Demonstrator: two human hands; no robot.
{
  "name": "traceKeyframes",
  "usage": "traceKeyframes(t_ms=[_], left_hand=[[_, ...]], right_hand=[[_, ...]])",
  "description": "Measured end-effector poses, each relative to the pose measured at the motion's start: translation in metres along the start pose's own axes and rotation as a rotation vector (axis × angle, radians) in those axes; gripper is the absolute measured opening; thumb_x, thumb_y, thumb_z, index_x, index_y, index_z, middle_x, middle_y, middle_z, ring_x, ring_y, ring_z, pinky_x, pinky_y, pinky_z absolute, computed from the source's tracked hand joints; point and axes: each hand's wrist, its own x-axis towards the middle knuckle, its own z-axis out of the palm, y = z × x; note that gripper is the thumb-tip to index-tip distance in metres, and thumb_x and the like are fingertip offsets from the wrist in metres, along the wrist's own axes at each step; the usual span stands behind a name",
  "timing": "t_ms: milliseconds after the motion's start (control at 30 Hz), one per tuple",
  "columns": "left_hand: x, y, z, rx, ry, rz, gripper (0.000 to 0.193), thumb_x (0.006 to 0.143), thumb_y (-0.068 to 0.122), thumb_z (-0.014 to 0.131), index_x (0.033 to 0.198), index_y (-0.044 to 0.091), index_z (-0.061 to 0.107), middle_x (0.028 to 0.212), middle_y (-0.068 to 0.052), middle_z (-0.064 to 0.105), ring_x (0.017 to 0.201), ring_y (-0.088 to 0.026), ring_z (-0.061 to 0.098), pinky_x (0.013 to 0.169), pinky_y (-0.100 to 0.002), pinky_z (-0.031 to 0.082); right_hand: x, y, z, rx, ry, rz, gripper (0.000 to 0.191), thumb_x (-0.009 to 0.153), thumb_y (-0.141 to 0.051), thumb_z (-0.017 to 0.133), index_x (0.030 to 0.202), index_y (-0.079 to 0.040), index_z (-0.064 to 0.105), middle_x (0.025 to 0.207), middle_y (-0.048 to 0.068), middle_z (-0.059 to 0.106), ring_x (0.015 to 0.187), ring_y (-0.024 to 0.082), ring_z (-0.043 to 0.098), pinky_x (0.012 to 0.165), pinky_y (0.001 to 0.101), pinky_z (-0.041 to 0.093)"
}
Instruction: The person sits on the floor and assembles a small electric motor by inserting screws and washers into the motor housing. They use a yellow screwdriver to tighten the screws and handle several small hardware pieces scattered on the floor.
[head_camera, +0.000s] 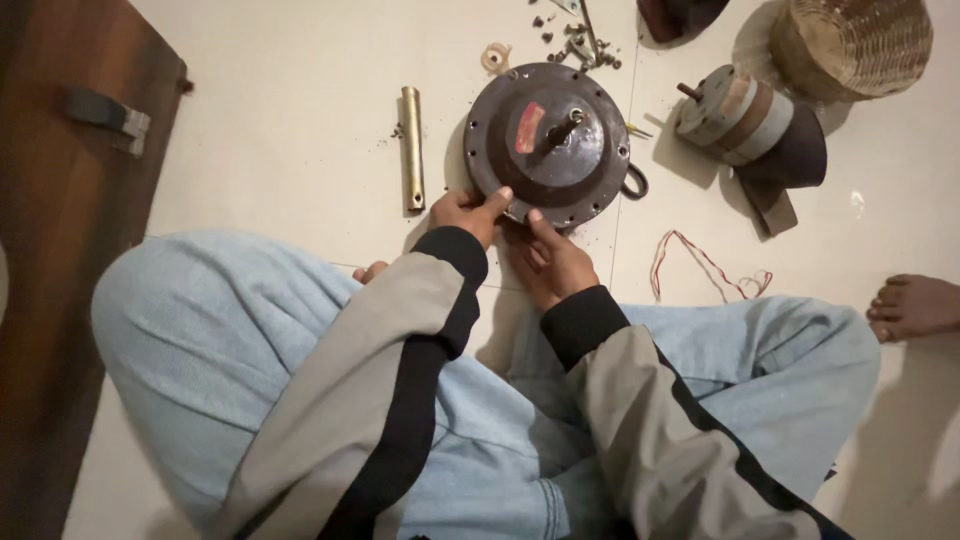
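On the pale tiled floor (300, 120), between crossed legs in light blue jeans: a round dark motor housing (548, 145), lying flat, shaft (562, 130) pointing up from its middle, a reddish label beside the shaft. Left hand (468, 212) at the housing's near rim, fingers curled, thumb (496, 200) laid on the edge; a light touch rather than a closed hold. Right hand (552, 262) just beside it, fingers (536, 222) half open, tips against the same near edge, nothing clasped. Both sleeves grey with black stripes and black cuffs. Left of the housing, a short brass-coloured tube (412, 148) lying lengthwise, apart from it. Beyond the housing, scattered small screws and bits (575, 40). To the right, a second motor part (750, 125), tilted on its side, banded in pale and dark, well apart from the hands. Near it, a loose loop of red and white wire (705, 265). Top right, a woven basket (850, 45). Far right, another person's bare foot (915, 305). Far left, a dark wooden board (60, 250) with a small metal fitting.
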Motion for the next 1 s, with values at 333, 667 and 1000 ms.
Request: traceKeyframes(t_ms=[333, 667, 1000], left_hand=[[0.003, -0.011, 0.007, 0.340, 0.111, 0.125, 0.059, 0.088, 0.054, 0.076, 0.102, -0.003, 0.075, 0.095, -0.021, 0.077, 0.086, -0.033, 0.072, 0.079, -0.041, 0.055], [0.004, -0.006, 0.008, 0.334, 0.040, 0.018, 0.064, 0.086, 0.057, 0.074, 0.107, -0.003, 0.069, 0.099, -0.023, 0.076, 0.090, -0.037, 0.074, 0.084, -0.043, 0.057], [0.008, -0.008, 0.007, 0.266, -0.034, 0.008, 0.079, 0.082, 0.059, 0.077, 0.122, -0.007, 0.059, 0.109, -0.024, 0.070, 0.097, -0.037, 0.074, 0.081, -0.044, 0.061]], right_hand=[[-0.008, 0.001, 0.005, -0.051, -0.030, -0.063, 0.039, 0.095, -0.029, 0.068, 0.127, -0.006, 0.062, 0.121, 0.007, 0.070, 0.113, 0.019, 0.066, 0.099, 0.0364, 0.054], [-0.007, -0.003, 0.005, -0.038, 0.048, -0.054, 0.037, 0.093, -0.027, 0.070, 0.121, -0.004, 0.063, 0.114, 0.008, 0.073, 0.106, 0.020, 0.069, 0.101, 0.0396, 0.054], [-0.001, -0.017, -0.007, -0.326, 0.204, -0.121, 0.036, 0.090, -0.029, 0.086, 0.094, -0.003, 0.062, 0.081, 0.007, 0.068, 0.063, 0.016, 0.056, 0.059, 0.0359, 0.054]])
